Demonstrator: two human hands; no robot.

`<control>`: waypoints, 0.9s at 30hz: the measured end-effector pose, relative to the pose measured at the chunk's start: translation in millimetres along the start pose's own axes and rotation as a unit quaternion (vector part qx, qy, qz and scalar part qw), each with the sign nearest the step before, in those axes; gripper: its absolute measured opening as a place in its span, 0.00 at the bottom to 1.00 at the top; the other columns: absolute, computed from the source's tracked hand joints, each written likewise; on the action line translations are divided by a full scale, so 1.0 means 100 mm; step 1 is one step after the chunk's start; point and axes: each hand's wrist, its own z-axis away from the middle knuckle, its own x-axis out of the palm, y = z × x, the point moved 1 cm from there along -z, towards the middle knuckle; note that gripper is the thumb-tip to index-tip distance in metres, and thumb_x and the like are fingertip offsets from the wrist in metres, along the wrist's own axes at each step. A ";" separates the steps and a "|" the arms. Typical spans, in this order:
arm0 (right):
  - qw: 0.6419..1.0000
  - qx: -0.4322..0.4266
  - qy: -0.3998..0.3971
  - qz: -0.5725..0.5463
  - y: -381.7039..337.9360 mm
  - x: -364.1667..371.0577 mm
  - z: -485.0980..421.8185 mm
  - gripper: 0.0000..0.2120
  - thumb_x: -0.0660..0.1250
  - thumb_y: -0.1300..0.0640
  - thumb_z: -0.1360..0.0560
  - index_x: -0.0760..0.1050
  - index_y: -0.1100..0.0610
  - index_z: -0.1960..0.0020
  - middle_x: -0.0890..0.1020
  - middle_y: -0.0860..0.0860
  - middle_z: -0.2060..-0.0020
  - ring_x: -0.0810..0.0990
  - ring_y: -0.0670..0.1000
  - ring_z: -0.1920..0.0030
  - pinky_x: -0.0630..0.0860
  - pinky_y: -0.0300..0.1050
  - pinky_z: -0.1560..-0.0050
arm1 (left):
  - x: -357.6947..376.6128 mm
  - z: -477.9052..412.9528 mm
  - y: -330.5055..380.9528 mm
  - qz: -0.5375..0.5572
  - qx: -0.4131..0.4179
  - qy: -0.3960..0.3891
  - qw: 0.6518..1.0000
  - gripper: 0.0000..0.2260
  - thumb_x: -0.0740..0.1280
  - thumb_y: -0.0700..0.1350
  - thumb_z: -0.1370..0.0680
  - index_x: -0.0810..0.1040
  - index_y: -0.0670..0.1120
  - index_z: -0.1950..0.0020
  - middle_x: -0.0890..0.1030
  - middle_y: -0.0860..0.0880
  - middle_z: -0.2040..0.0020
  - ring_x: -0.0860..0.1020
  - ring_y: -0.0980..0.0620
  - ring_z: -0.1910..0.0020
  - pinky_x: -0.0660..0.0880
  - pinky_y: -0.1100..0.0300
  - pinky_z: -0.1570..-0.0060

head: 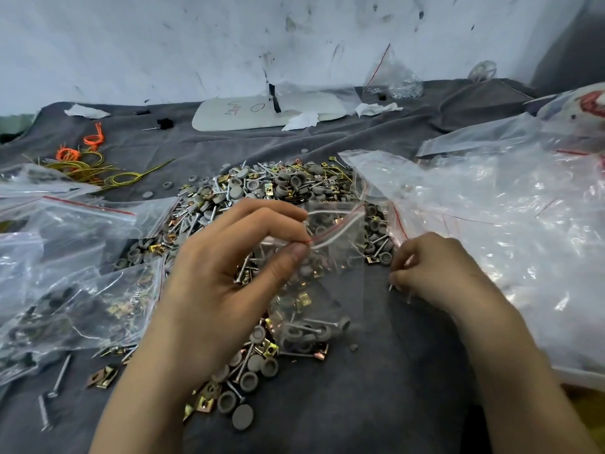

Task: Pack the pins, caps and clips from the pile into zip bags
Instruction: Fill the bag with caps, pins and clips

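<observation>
Left hand (229, 273) pinches bag (340, 237) rim; right hand (438, 270) curled round pins (391, 286); bag mouth just left of it.

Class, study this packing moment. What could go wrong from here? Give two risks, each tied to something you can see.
1. The left hand pinches the zip bag by one edge of its open mouth only. Already loaded with parts, it may sag or slip and spill onto the pile.
2. The right hand grips thin pins at its fingertips. Their ends might snag or pierce the bag's film, or drop on the way in.
</observation>
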 end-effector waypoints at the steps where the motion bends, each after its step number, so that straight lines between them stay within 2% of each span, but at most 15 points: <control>1: 0.999 0.016 0.005 0.030 -0.02 0.03 0.00 0.04 0.73 0.55 0.29 0.79 0.48 0.59 0.81 0.54 0.52 0.79 0.56 0.53 0.75 0.44 0.54 | -0.01 0.00 0.00 -0.002 -0.001 0.002 1.000 0.06 0.65 0.50 0.23 0.81 0.52 0.54 0.81 0.56 0.45 0.79 0.52 0.41 0.77 0.54 0.44; 3: 0.995 0.014 0.032 0.090 -0.09 0.06 0.02 0.04 0.71 0.56 0.28 0.79 0.50 0.54 0.80 0.54 0.52 0.79 0.58 0.51 0.74 0.45 0.54 | -0.01 0.00 0.00 -0.008 0.000 0.003 1.000 0.06 0.65 0.50 0.23 0.80 0.51 0.53 0.81 0.55 0.44 0.79 0.52 0.41 0.76 0.55 0.44; 5: 0.993 -0.008 0.036 0.111 -0.14 0.13 0.03 0.08 0.66 0.60 0.27 0.79 0.51 0.49 0.79 0.54 0.51 0.78 0.59 0.50 0.74 0.46 0.54 | -0.01 0.00 0.00 -0.013 -0.001 0.001 1.000 0.06 0.65 0.50 0.23 0.80 0.50 0.52 0.81 0.54 0.44 0.79 0.53 0.41 0.76 0.57 0.45; 8: 0.994 -0.029 0.022 0.101 -0.20 0.20 0.04 0.09 0.64 0.63 0.27 0.77 0.53 0.49 0.78 0.54 0.51 0.78 0.59 0.52 0.74 0.45 0.55 | -0.01 0.00 0.00 -0.015 0.001 0.002 1.000 0.07 0.65 0.50 0.23 0.80 0.49 0.52 0.81 0.54 0.44 0.79 0.53 0.41 0.76 0.58 0.45; 11: 0.997 -0.056 0.029 0.042 -0.22 0.18 0.02 0.08 0.68 0.60 0.28 0.74 0.54 0.49 0.78 0.53 0.54 0.76 0.56 0.56 0.71 0.43 0.58 | -0.01 0.00 -0.01 -0.014 0.002 0.004 1.000 0.06 0.65 0.50 0.23 0.80 0.49 0.52 0.81 0.54 0.44 0.79 0.53 0.41 0.76 0.57 0.45; 14: 0.987 -0.112 0.077 -0.083 -0.21 0.08 0.01 0.07 0.70 0.61 0.30 0.78 0.53 0.53 0.79 0.49 0.63 0.77 0.51 0.62 0.71 0.38 0.65 | 0.01 0.01 -0.01 -0.006 0.007 0.002 1.000 0.06 0.65 0.50 0.22 0.81 0.51 0.54 0.81 0.54 0.44 0.79 0.51 0.40 0.76 0.54 0.45; 15: 0.977 -0.130 0.092 -0.143 -0.20 0.04 0.03 0.06 0.70 0.62 0.31 0.79 0.52 0.57 0.79 0.47 0.66 0.78 0.49 0.64 0.71 0.34 0.67 | 0.02 0.00 -0.01 -0.001 0.007 -0.002 1.000 0.06 0.65 0.50 0.22 0.81 0.52 0.53 0.81 0.55 0.44 0.79 0.50 0.40 0.76 0.53 0.44; 17: 0.936 -0.163 0.107 -0.294 -0.22 -0.07 0.11 0.08 0.70 0.63 0.31 0.79 0.50 0.63 0.80 0.47 0.69 0.80 0.50 0.64 0.76 0.37 0.63 | 0.04 0.00 -0.01 0.002 0.010 -0.011 1.000 0.05 0.65 0.50 0.22 0.80 0.53 0.51 0.80 0.55 0.44 0.79 0.49 0.40 0.76 0.50 0.44; 19: 0.883 -0.209 0.119 -0.403 -0.26 -0.17 0.21 0.09 0.70 0.63 0.31 0.80 0.50 0.64 0.82 0.47 0.68 0.82 0.49 0.63 0.79 0.41 0.59 | 0.06 0.00 -0.01 -0.011 0.020 -0.016 1.000 0.05 0.66 0.49 0.22 0.81 0.52 0.52 0.80 0.56 0.44 0.79 0.50 0.40 0.77 0.49 0.44; 22: 0.800 -0.300 0.116 -0.506 -0.37 -0.31 0.39 0.09 0.66 0.65 0.32 0.78 0.51 0.62 0.81 0.47 0.66 0.82 0.47 0.61 0.79 0.39 0.55 | 0.06 0.01 0.01 -0.012 0.022 -0.019 0.999 0.04 0.66 0.49 0.22 0.80 0.52 0.51 0.80 0.56 0.44 0.79 0.51 0.41 0.77 0.49 0.45; 24: 0.772 -0.355 0.120 -0.514 -0.44 -0.34 0.51 0.10 0.66 0.67 0.30 0.76 0.53 0.58 0.82 0.47 0.63 0.83 0.48 0.59 0.77 0.36 0.54 | 0.06 0.01 0.03 -0.014 0.023 -0.022 0.999 0.04 0.66 0.49 0.22 0.79 0.53 0.51 0.80 0.56 0.43 0.79 0.51 0.40 0.77 0.49 0.45; 27: 0.782 -0.415 0.137 -0.444 -0.54 -0.34 0.63 0.13 0.67 0.68 0.28 0.74 0.51 0.51 0.81 0.51 0.61 0.82 0.49 0.56 0.76 0.36 0.53 | 0.07 0.01 0.04 -0.017 0.028 -0.022 0.999 0.04 0.66 0.49 0.22 0.79 0.52 0.51 0.80 0.55 0.43 0.80 0.51 0.41 0.77 0.49 0.45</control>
